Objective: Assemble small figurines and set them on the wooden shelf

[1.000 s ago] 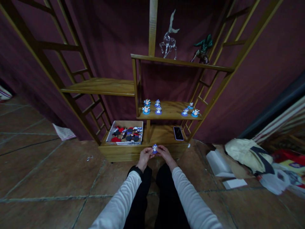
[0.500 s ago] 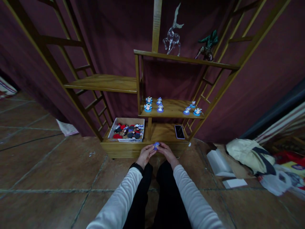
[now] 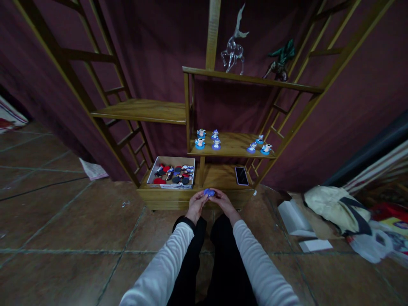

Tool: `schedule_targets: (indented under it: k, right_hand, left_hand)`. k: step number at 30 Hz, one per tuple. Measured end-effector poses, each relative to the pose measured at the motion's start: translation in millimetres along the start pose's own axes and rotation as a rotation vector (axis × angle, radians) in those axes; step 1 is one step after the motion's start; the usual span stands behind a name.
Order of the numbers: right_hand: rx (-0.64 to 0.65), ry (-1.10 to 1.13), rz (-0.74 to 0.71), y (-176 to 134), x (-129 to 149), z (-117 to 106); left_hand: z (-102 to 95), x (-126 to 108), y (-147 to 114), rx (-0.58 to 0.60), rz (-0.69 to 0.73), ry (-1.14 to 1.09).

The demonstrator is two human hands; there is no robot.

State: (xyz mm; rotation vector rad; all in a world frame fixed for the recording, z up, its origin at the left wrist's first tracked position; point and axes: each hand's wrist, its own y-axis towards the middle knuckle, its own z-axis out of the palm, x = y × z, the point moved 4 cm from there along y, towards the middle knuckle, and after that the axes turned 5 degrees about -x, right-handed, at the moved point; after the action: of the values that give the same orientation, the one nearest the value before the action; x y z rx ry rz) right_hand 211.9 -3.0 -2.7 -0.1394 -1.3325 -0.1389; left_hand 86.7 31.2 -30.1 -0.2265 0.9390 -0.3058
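A small purple figurine (image 3: pixel 209 192) is pinched between my two hands, in front of the shelf unit's lowest level. My left hand (image 3: pixel 196 205) grips its left side, and the fingers of my right hand (image 3: pixel 222 201) close on its right side. Just beyond, to the left, a shallow cardboard box (image 3: pixel 154 175) holds a jumble of red, black, white and purple figurines. On the shelf (image 3: pixel 234 144) above stand several more small figurines: a purple one (image 3: pixel 216 144) and a blue-based one (image 3: pixel 200 143) at the left, another purple one (image 3: pixel 251 147) at the right.
A phone (image 3: pixel 241 176) lies on the lowest level. A clear deer figurine (image 3: pixel 234 53) and a green-and-brown statuette (image 3: pixel 280 61) stand on the upper shelf. At the right on the floor are white boxes (image 3: pixel 295 219), a beige bag (image 3: pixel 334 208) and a plastic bag (image 3: pixel 371 245).
The purple figurine has been turned in my fingers, so more of its purple surface faces up. My hands stay nearly in place, and the view has shifted slightly.
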Motion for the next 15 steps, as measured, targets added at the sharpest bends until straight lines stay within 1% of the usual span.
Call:
schedule_targets:
  k: [7,15]
  right_hand:
    - [0.009,-0.038,-0.005,0.6,-1.1,2.1]
    - [0.038,-0.062,-0.027,-3.6,6.1,4.5]
  left_hand:
    - [-1.3,-0.4,0.1,-0.023,0.083,0.002]
    - [-3.4,-1.3,3.0,-0.046,0.120,0.046]
